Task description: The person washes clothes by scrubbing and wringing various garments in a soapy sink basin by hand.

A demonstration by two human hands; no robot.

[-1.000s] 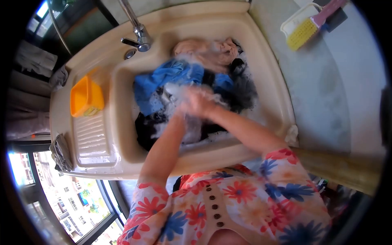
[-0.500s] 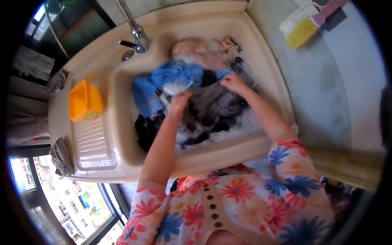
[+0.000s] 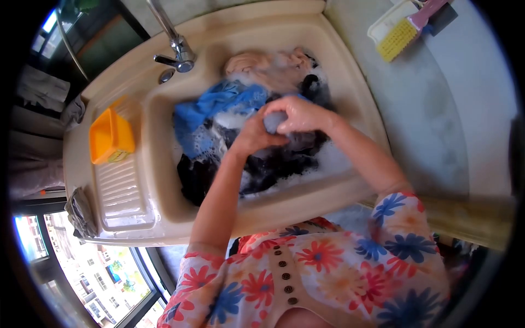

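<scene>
A wet grey garment (image 3: 274,122) is bunched between my two hands over the sink (image 3: 355,109). My left hand (image 3: 256,134) wraps it from the left, fingers curled around it. From the right, my right hand (image 3: 301,115) closes over the same garment, its fingertips pressed into the bundle. Below and around them, black clothes (image 3: 284,167) lie in soapy water. A blue garment (image 3: 213,106) is to the left of my hands, and a peach garment (image 3: 268,66) lies at the back of the basin.
A chrome faucet (image 3: 180,54) stands at the back left of the basin. On the ribbed washboard ledge (image 3: 123,191) sits an orange plastic container (image 3: 112,136). A yellow-bristled brush (image 3: 398,39) rests on the right ledge. A grey rag (image 3: 81,213) hangs at the left edge.
The grey garment was stretched between my separated hands; now it is gathered into a bundle. My right hand has moved left and my left hand right, bringing them together.
</scene>
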